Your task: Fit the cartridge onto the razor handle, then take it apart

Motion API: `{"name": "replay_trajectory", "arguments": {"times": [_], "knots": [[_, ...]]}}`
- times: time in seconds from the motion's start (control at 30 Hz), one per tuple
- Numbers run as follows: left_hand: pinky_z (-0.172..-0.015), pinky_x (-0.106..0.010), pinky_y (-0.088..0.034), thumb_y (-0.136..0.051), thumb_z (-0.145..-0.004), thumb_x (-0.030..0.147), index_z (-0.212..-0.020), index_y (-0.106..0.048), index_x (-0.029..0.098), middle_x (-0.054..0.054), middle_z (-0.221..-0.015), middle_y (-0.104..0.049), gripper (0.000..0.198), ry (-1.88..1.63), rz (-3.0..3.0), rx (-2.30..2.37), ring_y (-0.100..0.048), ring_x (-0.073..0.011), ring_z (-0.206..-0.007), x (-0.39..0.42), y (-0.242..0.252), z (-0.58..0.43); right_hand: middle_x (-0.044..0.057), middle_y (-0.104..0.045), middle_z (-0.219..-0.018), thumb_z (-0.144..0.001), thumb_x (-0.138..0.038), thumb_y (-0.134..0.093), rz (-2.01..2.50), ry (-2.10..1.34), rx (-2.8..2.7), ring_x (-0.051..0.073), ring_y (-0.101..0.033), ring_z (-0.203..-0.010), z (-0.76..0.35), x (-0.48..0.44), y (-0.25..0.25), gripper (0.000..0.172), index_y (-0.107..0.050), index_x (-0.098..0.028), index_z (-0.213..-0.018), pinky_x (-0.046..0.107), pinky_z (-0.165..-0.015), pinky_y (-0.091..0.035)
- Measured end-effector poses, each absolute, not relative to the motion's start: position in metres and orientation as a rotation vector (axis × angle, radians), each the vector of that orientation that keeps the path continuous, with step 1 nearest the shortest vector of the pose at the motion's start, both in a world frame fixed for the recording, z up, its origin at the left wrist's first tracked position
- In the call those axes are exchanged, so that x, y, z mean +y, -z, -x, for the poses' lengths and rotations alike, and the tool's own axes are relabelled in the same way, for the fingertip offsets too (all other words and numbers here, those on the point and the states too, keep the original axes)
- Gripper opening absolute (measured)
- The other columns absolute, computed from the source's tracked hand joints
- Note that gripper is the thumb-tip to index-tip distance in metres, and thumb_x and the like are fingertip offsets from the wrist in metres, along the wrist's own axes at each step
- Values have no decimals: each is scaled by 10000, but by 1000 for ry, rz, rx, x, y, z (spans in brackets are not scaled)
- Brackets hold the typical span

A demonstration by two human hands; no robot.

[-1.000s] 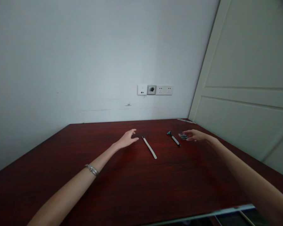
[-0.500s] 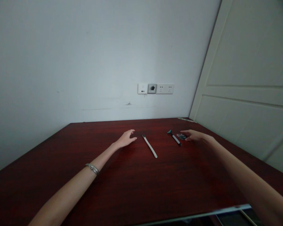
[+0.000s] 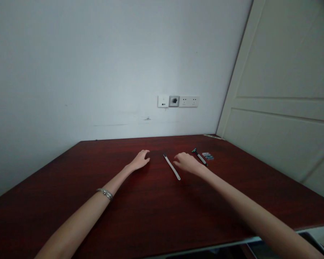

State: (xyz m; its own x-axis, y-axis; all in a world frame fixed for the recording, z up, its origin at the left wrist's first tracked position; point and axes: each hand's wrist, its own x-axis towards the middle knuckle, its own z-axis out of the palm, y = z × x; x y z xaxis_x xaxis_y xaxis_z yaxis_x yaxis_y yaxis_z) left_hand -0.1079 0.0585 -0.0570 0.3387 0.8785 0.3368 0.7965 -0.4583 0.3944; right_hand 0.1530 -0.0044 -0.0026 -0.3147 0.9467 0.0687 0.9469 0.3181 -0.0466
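Observation:
On the dark red table [image 3: 151, 208] lies a long white handle [image 3: 172, 167], pointing away from me. My right hand [image 3: 187, 162] hovers just right of it, fingers loosely curled and apart, holding nothing. Right of that hand lies a razor [image 3: 199, 157] with a dark head, and beyond it a small pack of blade cartridges [image 3: 207, 155]. My left hand [image 3: 140, 159] rests on the table left of the white handle, fingers bent down onto the wood, with nothing in it. A silver bracelet [image 3: 105, 193] is on my left wrist.
A white wall with a row of sockets [image 3: 178, 101] stands behind the table. A pale panelled door [image 3: 280, 93] runs along the table's right side. The table's near edge [image 3: 205, 248] crosses the bottom of the view.
My right hand left the cartridge pack and moved left across the razor to the white handle. My left hand drew back slightly and settled on the table.

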Motion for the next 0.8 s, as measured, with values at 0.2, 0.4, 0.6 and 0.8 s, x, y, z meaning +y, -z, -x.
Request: {"name": "replay_trajectory", "arguments": {"times": [0.2, 0.4, 0.6, 0.8], "knots": [[-967, -346, -369, -491, -767, 227, -1132, -510, 94, -139, -1162, -523, 389, -817, -2457, 1512, -497, -224, -1083, 60, 60, 112, 182, -645, -937, -806, -410, -444, 1813, 111, -2452, 288, -622, -860, -125, -15, 22, 386, -656, -110, -927, 351, -701, -471], [-949, -342, -386, -491, -764, 216, -1112, -523, 111, -128, -1144, -536, 365, -828, -2443, 1515, -514, -215, -1061, 64, 62, 113, 179, -650, -907, -823, -258, -396, 1824, 97, -2411, 271, -626, -847, -119, -15, 30, 319, -661, -109, -921, 338, -685, -472], [-954, -344, -382, -489, -767, 217, -1117, -521, 112, -127, -1149, -536, 366, -841, -2450, 1500, -513, -213, -1064, 65, 63, 111, 175, -649, -902, -830, -229, -395, 1815, 93, -2369, 251, -628, -827, -120, -14, 34, 304, -663, -99, -889, 301, -672, -457], [-976, -346, -362, -486, -763, 219, -1142, -508, 108, -128, -1167, -526, 396, -818, -2476, 1534, -496, -219, -1093, 67, 66, 115, 159, -658, -884, -836, -297, -416, 1836, 136, -2176, 217, -626, -810, -175, -1, 15, 323, -676, -106, -824, 248, -690, -419]]}}
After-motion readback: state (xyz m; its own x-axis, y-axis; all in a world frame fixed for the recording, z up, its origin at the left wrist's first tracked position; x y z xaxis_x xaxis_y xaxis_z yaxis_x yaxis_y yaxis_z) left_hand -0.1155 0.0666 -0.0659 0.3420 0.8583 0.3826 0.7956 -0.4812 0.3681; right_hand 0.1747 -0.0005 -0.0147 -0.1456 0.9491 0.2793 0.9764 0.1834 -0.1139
